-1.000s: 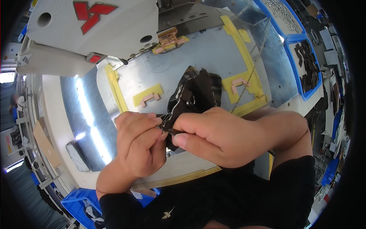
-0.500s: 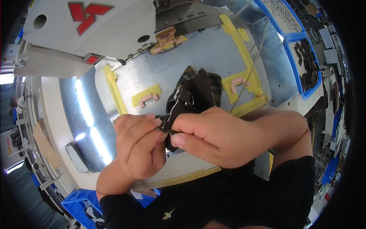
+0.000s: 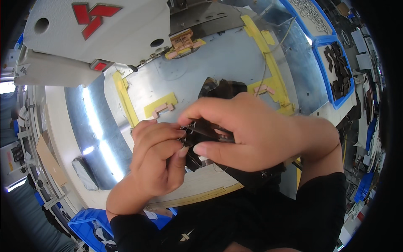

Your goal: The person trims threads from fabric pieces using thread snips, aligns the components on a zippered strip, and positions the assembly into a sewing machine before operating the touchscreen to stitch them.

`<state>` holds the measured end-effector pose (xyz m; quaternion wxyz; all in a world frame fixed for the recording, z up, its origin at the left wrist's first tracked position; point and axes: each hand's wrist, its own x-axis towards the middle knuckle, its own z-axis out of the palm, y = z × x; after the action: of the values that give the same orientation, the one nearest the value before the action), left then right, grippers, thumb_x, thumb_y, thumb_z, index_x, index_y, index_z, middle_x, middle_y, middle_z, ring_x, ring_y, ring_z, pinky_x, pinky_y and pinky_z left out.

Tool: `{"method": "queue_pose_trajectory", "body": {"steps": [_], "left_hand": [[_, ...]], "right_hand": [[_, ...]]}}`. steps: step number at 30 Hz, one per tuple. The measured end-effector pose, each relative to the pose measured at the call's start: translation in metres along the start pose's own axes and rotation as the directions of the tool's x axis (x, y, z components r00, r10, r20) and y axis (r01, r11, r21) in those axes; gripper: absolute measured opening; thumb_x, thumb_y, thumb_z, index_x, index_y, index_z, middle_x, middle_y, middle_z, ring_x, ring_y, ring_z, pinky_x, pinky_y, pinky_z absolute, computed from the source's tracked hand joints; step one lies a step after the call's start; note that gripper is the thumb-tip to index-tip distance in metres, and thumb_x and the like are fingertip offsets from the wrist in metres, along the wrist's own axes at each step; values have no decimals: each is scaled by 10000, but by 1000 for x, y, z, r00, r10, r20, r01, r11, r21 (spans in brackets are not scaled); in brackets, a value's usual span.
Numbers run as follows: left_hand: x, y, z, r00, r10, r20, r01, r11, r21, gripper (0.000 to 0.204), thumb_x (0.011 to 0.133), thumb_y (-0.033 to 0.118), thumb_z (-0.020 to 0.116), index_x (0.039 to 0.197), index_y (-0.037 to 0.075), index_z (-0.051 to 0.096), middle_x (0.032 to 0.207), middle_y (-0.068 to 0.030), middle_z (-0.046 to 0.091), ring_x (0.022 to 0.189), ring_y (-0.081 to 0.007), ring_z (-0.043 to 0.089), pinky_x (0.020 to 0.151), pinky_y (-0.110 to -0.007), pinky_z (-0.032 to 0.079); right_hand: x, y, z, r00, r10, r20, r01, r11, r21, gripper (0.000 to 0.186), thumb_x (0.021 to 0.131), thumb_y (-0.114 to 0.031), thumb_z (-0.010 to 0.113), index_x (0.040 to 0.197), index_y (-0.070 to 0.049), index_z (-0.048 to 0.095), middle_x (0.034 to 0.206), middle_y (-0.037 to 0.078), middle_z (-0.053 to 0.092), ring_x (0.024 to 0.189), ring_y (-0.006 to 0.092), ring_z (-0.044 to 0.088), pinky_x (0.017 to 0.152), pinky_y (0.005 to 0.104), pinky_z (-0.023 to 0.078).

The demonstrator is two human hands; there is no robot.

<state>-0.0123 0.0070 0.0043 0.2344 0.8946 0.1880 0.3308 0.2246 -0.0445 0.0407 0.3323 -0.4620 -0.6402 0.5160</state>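
Note:
Both hands meet over the front of the metal work plate [image 3: 184,77], holding a dark brown fabric piece [image 3: 224,89] between them. My left hand [image 3: 157,157] has its fingers curled and pinches the piece's edge, where a light, toothed or stitched line shows. My right hand [image 3: 256,134] grips the fabric, its thumb below and index finger above, the two fingertips apart. A folded flap lies between those fingers. Part of the fabric shows beyond the right hand and more dark fabric hangs below it, over the table's front edge. Most of the piece is hidden under my hands.
A white sewing machine head [image 3: 54,50] overhangs the far left. Yellow tape [image 3: 273,63] and pink blocks [image 3: 163,110] sit on the plate, with a thin cord [image 3: 265,69] at right. Blue trays [image 3: 349,100] hold dark pieces and metal parts. A blue bin [image 3: 82,218] stands lower left.
The fabric has been turned and drawn in toward me, so less of it lies on the plate. My right hand has shifted up and its thumb and index finger have spread.

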Motion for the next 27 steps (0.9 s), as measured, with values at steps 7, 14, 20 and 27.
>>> {"method": "queue_pose_trajectory", "body": {"steps": [7,14,20,27], "left_hand": [[3,-1,4,1000,20,1,-20,1000,-18,195,811,-40,720,972,16,624,1029,-151,704,951,-312,684,952,-477,459],[15,0,0,987,-85,133,101,987,-121,177,795,-56,702,931,27,626,986,-139,690,960,-314,670,974,-465,456],[11,-11,2,972,-149,181,190,952,-239,186,812,-12,738,966,23,640,978,-150,683,963,-339,665,991,-456,454],[7,-11,6,987,-80,137,106,976,-190,226,802,83,827,950,15,670,991,-150,687,956,-318,666,968,-439,471]], "right_hand": [[5,1,-5,996,12,91,4,985,-171,205,937,-166,652,930,23,575,727,212,643,714,435,643,659,510,471],[0,3,-13,998,-51,35,61,882,-467,156,938,-159,679,1007,-36,613,780,138,670,735,385,665,616,441,494],[1,7,-11,995,-86,48,98,905,-414,151,937,-162,681,1003,-44,612,794,127,671,733,380,662,627,444,494],[1,4,-10,993,-38,113,76,931,-356,138,950,-167,675,1023,-64,618,809,119,673,739,374,659,634,443,485]]}}
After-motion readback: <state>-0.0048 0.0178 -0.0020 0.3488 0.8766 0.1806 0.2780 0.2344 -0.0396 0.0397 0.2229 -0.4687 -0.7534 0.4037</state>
